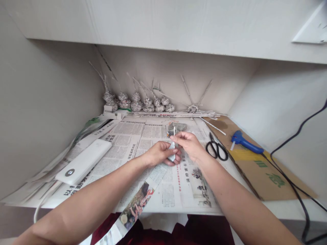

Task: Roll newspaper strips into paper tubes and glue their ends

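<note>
My left hand (158,153) is closed on a long strip of newspaper (140,204), which trails down toward me past the table edge. At the fingers the strip is folded or rolled into a narrow point. My right hand (188,144) pinches the upper end, where a thin white stick (174,130) pokes up; whether it is a separate stick or rolled paper I cannot tell. Both hands are close together above the newspaper-covered table. Just behind them lies a grey crumpled cloth-like lump (178,127), partly hidden by the right hand.
Black-handled scissors (217,149) lie right of my hands. A blue glue gun (246,142) with a cord rests on cardboard (270,180). A white power bank (84,161) is at left. Woven paper gourds (136,102) and thin paper sticks (176,114) line the back, under a low overhang.
</note>
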`<state>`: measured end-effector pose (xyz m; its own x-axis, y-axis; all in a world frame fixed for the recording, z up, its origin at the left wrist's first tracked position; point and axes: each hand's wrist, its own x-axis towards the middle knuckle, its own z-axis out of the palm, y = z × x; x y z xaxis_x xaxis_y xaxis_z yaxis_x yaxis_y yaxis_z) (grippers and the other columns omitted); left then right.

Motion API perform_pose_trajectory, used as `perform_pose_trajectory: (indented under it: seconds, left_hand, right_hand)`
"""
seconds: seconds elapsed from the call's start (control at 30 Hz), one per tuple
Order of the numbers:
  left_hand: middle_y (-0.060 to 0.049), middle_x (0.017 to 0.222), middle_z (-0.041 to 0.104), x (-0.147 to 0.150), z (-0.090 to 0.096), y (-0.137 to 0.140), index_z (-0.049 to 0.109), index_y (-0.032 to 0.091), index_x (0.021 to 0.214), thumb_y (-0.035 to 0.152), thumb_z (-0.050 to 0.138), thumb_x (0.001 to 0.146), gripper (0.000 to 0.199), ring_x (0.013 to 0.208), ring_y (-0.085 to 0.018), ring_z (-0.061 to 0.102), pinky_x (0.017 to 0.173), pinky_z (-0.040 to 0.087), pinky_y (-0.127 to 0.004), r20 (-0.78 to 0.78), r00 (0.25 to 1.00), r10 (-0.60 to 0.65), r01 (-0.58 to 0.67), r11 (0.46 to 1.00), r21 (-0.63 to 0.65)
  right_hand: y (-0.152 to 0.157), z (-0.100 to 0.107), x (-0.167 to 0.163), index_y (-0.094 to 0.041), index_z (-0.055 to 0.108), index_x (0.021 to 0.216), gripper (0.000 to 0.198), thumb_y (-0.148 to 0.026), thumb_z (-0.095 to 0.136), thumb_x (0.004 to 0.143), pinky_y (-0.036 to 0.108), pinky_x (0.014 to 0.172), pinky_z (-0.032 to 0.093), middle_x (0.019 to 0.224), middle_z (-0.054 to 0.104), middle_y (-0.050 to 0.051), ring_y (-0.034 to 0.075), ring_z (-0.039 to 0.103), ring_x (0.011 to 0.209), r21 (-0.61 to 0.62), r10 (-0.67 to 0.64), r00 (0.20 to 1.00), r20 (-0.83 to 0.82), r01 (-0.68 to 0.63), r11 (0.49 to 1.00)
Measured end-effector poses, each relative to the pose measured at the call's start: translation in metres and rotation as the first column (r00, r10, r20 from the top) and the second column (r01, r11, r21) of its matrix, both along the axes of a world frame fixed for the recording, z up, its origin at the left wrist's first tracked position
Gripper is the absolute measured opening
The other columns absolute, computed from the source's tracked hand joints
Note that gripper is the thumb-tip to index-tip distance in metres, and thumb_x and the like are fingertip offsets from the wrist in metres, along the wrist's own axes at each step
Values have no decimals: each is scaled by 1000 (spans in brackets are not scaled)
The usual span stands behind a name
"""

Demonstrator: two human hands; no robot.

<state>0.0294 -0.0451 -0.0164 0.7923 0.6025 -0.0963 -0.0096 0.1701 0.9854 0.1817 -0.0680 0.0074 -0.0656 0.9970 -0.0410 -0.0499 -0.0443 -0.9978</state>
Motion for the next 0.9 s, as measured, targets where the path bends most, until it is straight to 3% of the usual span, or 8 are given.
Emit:
perform_pose_trajectory:
  seconds: [0.07,0.2,0.27,0.47,0.67,0.83,0.9]
  left_hand:
    - [-11,84,65,0,1,0,63,9,93,43,61,78,37,75,-18,65,68,54,-34,1,1000,-13,13,1000,-5]
    - [-11,83,65,-1,1,1,62,9,94,43,61,78,38,76,-19,65,68,54,-34,31,999,-5,7,999,-34]
    - [-11,84,65,-1,0,1,62,9,95,43,61,78,38,76,-19,65,67,54,-34,32,999,-3,4,999,-36]
    - [-12,84,65,-1,1,-1,64,9,91,40,63,76,34,77,-18,64,67,54,-33,-26,999,-34,34,999,-2]
    - [-10,82,64,-1,4,0,62,9,91,40,63,77,34,76,-18,64,67,53,-31,-38,999,-18,18,1000,-4]
    - [-10,81,64,-1,4,-1,62,9,89,42,61,77,35,76,-18,64,63,53,-30,-40,998,-44,45,999,30]
    - [-10,80,64,-1,4,-1,62,9,88,43,62,76,36,76,-18,64,64,53,-30,-43,998,-47,48,999,22]
  right_hand:
    - [0,1,0,-20,51,71,30,-42,71,68,20,28,37,44,52,-7,11,50,31,10,-22,1000,-3,22,1000]
    - [-2,3,3,-19,56,81,29,-44,66,72,25,30,41,42,51,-6,15,52,32,-27,150,989,3,-149,988]
    - [-2,3,4,-18,58,83,29,-43,67,72,26,31,43,42,51,-6,15,52,33,-43,176,984,8,-175,984]
    - [0,1,3,-19,51,71,32,-41,73,65,20,27,35,44,50,-8,9,45,29,-33,0,1000,-31,-1,999]
    - [0,1,5,-17,58,84,31,-43,68,71,25,33,43,45,52,-5,14,53,35,-82,195,981,4,-194,978]
    - [1,-1,4,-18,52,72,32,-42,74,64,21,28,36,46,51,-7,8,44,30,-75,19,1000,-19,-20,997]
    - [1,0,5,-18,55,75,31,-43,72,66,21,29,38,47,52,-7,9,45,31,-65,52,998,-20,-53,997]
